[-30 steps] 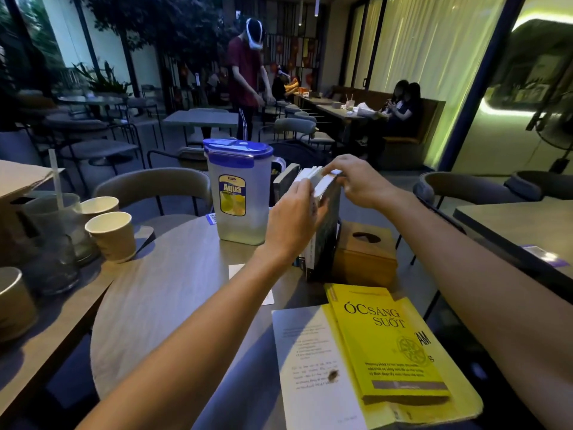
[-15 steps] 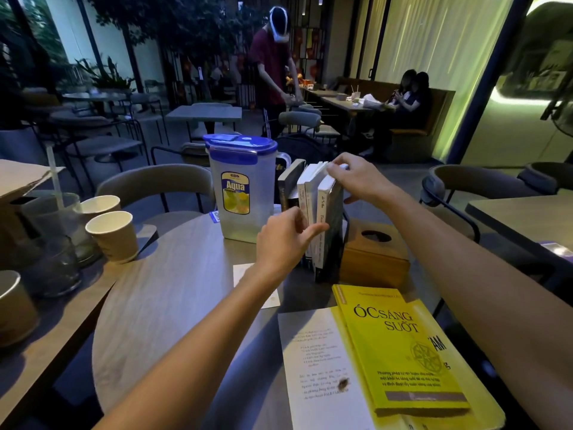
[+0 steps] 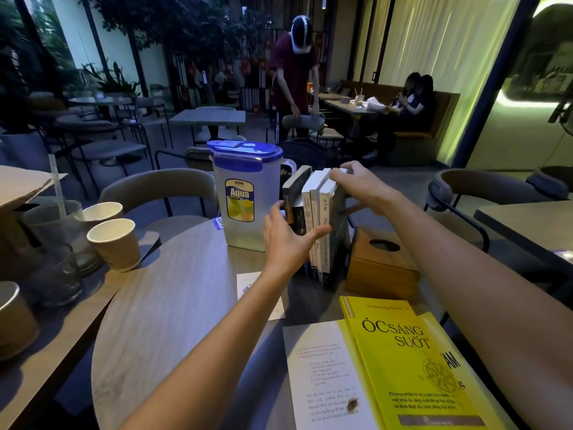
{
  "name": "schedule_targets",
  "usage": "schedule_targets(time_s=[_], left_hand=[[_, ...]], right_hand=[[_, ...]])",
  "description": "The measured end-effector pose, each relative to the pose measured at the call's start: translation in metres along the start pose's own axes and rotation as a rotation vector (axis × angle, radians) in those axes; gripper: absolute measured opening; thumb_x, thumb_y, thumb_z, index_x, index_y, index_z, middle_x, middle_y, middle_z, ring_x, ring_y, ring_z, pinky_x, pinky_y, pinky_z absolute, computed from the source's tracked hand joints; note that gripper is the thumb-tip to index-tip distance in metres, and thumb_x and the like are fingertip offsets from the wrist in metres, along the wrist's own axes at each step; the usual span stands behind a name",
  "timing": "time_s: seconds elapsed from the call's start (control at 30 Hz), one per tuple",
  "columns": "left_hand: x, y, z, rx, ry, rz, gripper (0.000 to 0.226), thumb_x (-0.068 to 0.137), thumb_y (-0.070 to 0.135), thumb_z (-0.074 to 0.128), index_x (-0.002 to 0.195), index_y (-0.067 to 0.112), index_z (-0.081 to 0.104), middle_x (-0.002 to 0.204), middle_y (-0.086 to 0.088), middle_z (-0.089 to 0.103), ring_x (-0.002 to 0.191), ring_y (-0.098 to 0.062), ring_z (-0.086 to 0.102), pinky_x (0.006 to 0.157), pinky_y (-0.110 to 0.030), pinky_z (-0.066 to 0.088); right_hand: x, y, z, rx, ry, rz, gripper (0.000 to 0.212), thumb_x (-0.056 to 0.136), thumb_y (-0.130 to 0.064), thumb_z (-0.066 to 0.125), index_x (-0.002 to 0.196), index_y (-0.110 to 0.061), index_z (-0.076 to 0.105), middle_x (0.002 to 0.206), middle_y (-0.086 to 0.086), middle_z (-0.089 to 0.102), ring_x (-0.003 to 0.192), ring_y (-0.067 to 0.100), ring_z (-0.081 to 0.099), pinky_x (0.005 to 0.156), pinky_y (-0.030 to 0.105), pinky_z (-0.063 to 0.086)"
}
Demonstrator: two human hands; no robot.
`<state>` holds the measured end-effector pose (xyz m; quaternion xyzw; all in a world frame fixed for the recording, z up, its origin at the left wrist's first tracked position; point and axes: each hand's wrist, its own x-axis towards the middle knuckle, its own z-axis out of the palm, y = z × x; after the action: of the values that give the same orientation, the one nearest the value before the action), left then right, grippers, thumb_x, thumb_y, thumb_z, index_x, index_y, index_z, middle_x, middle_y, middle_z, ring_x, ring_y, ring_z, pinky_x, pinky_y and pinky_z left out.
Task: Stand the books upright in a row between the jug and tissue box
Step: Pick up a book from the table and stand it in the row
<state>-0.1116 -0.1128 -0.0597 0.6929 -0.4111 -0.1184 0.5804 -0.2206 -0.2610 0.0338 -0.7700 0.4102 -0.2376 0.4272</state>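
By the far edge of my round wooden worktop [image 3: 173,305], the clear plastic jug with the blue lid [image 3: 243,193] stands left of four upright paperbacks [image 3: 313,218], spines toward me, the leftmost leaning. My left hand [image 3: 286,240] lies open against the spines; my right hand [image 3: 356,184] clasps their tops. The wooden tissue box [image 3: 379,265] sits just right. Two yellow books [image 3: 412,367] still lie flat at the near edge.
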Motion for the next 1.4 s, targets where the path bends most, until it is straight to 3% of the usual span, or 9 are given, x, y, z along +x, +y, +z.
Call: schedule_targets(time_s=[0.1, 0.3, 0.53, 0.7, 0.93, 1.1, 1.23, 1.3, 1.4], left_hand=[[0.005, -0.004, -0.002, -0.022, -0.064, 0.004, 0.097, 0.068, 0.054, 0.084, 0.147, 0.024, 0.036, 0.137, 0.0, 0.044, 0.131, -0.02, 0.042, 0.111, -0.048, 0.04], [0.011, -0.008, 0.0, 0.027, -0.048, 0.067, 0.092, 0.069, 0.061, 0.08, 0.143, 0.024, 0.041, 0.133, 0.001, 0.049, 0.127, -0.016, 0.044, 0.107, -0.046, 0.044], [0.01, -0.013, 0.007, 0.034, -0.009, 0.069, 0.1, 0.065, 0.074, 0.071, 0.144, 0.023, 0.037, 0.133, 0.0, 0.047, 0.127, -0.017, 0.045, 0.105, -0.047, 0.046], [0.009, -0.023, 0.0, -0.023, -0.091, 0.099, 0.072, 0.081, 0.04, 0.078, 0.142, 0.024, 0.043, 0.129, 0.005, 0.05, 0.125, -0.011, 0.047, 0.103, -0.034, 0.044], [0.011, -0.034, -0.015, -0.13, -0.109, 0.088, 0.054, 0.095, 0.02, 0.066, 0.146, 0.017, 0.048, 0.133, 0.001, 0.06, 0.121, -0.008, 0.054, 0.105, -0.036, 0.049], [0.007, -0.028, -0.013, -0.058, -0.09, 0.144, 0.082, 0.076, 0.049, 0.079, 0.146, 0.027, 0.043, 0.131, 0.009, 0.061, 0.123, -0.007, 0.054, 0.099, -0.043, 0.053], [-0.003, -0.015, 0.002, 0.043, -0.018, 0.175, 0.125, 0.056, 0.074, 0.081, 0.154, 0.029, 0.018, 0.147, 0.006, 0.047, 0.137, -0.013, 0.045, 0.108, -0.045, 0.046], [-0.007, -0.009, 0.01, 0.085, 0.015, 0.171, 0.134, 0.055, 0.073, 0.081, 0.155, 0.027, 0.005, 0.152, 0.001, 0.039, 0.141, -0.019, 0.04, 0.11, -0.049, 0.042], [-0.007, -0.007, 0.017, 0.138, 0.036, 0.2, 0.127, 0.063, 0.056, 0.084, 0.154, 0.023, 0.001, 0.152, -0.007, 0.036, 0.141, -0.025, 0.037, 0.111, -0.051, 0.04]], right_hand=[[0.005, 0.0, 0.002, 0.0, -0.01, 0.008, 0.065, 0.092, -0.05, 0.059, 0.145, -0.024, 0.033, 0.124, 0.01, 0.058, 0.108, 0.025, 0.062, 0.072, 0.047, 0.065], [0.013, -0.001, 0.003, -0.011, -0.023, 0.022, 0.058, 0.093, -0.049, 0.06, 0.139, -0.021, 0.038, 0.118, 0.009, 0.06, 0.107, 0.023, 0.062, 0.073, 0.044, 0.065], [0.027, 0.002, -0.001, 0.042, 0.027, 0.026, 0.064, 0.087, -0.051, 0.066, 0.138, -0.018, 0.044, 0.122, 0.009, 0.064, 0.112, 0.022, 0.063, 0.095, 0.045, 0.054], [0.029, -0.003, 0.002, 0.105, 0.026, 0.074, 0.052, 0.089, -0.057, 0.063, 0.123, -0.018, 0.061, 0.108, 0.006, 0.074, 0.101, 0.02, 0.068, 0.072, 0.036, 0.048], [0.034, -0.003, 0.01, 0.217, 0.106, 0.17, 0.047, 0.087, -0.049, 0.071, 0.115, -0.012, 0.069, 0.102, 0.006, 0.076, 0.093, 0.02, 0.07, 0.066, 0.036, 0.048], [0.031, 0.004, 0.02, 0.408, 0.128, 0.207, 0.052, 0.086, -0.054, 0.068, 0.117, -0.013, 0.07, 0.108, 0.009, 0.076, 0.093, 0.022, 0.07, 0.071, 0.037, 0.049], [0.024, 0.008, 0.033, 0.493, 0.169, 0.244, 0.051, 0.091, -0.06, 0.054, 0.115, -0.016, 0.068, 0.099, 0.008, 0.072, 0.088, 0.021, 0.065, 0.07, 0.036, 0.047], [0.021, 0.007, 0.036, 0.502, 0.176, 0.24, 0.05, 0.093, -0.059, 0.052, 0.113, -0.016, 0.068, 0.093, 0.006, 0.07, 0.085, 0.02, 0.063, 0.066, 0.034, 0.044], [0.019, 0.003, 0.037, 0.515, 0.146, 0.223, 0.051, 0.092, -0.057, 0.055, 0.116, -0.014, 0.068, 0.094, 0.006, 0.071, 0.084, 0.02, 0.064, 0.064, 0.034, 0.044]])
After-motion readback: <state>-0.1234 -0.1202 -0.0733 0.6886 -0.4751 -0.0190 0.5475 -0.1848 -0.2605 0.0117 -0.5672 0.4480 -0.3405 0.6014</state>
